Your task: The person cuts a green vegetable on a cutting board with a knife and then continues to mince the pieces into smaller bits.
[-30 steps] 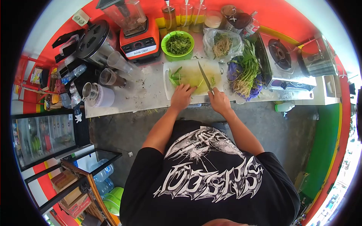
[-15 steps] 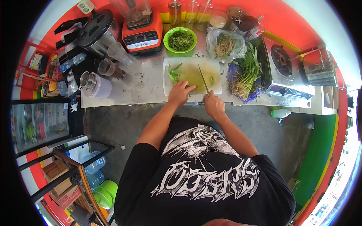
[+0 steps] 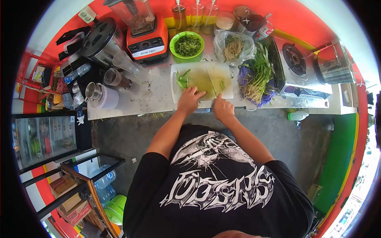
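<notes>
My right hand (image 3: 224,108) is wrapped round the handle of a knife (image 3: 211,81), whose long blade points away from me over the white cutting board (image 3: 227,72). My left hand (image 3: 189,100) lies on the near left part of the board, its fingers bent against the leafy greens (image 3: 183,79). The leaf tips stick out beyond those fingers; the part under the hand is hidden. Right of the blade sits a small heap of cut greens (image 3: 222,84). A wet greenish stain covers the board's middle.
Behind the board stands a green bowl (image 3: 172,50) of chopped greens, beside a red blender (image 3: 147,45). A plastic bag (image 3: 246,49) with roots and a rooted bunch of greens (image 3: 260,75) lie to the right, near the gas stove (image 3: 295,59). Plastic cups (image 3: 118,78) stand left.
The whole view has shifted slightly. The knife stays over the board in my right hand, moved only a little, and my left hand remains at the greens.
</notes>
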The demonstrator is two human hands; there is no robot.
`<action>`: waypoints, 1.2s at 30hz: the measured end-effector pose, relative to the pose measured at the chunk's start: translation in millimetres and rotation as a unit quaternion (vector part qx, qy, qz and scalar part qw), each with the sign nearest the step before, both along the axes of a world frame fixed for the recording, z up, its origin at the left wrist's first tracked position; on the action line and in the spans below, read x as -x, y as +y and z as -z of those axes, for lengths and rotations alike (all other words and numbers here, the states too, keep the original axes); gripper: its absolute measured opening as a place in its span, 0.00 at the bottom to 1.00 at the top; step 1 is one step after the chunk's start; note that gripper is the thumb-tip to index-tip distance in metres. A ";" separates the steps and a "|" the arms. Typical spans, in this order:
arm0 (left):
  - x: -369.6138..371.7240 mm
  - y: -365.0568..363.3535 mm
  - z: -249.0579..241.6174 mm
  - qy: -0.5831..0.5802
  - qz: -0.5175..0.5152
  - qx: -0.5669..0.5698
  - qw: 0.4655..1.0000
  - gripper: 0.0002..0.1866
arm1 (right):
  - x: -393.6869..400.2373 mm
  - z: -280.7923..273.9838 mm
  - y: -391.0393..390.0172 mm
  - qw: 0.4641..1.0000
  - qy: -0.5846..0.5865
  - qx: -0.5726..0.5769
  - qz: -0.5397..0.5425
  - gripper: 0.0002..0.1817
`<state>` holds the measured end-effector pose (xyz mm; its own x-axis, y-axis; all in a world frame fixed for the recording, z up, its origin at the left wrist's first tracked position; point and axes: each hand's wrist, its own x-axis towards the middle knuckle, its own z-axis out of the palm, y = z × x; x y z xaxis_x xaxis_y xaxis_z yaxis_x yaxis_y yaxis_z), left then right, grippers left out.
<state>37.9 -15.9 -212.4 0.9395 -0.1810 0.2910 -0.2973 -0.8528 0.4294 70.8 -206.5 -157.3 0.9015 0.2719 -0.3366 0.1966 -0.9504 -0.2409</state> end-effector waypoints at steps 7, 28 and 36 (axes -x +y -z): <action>2.7 -1.4 -7.1 -0.002 0.000 -0.020 1.000 0.27 | -11.5 -17.2 2.3 1.000 0.006 0.010 -0.014 0.14; 0.7 -4.1 -1.9 -0.022 -0.015 -0.026 0.999 0.27 | -8.5 7.4 9.4 1.000 0.002 0.017 -0.008 0.11; 1.0 -5.1 -4.8 -0.030 -0.011 -0.026 0.999 0.28 | -3.4 7.2 11.5 1.000 -0.009 0.021 -0.010 0.11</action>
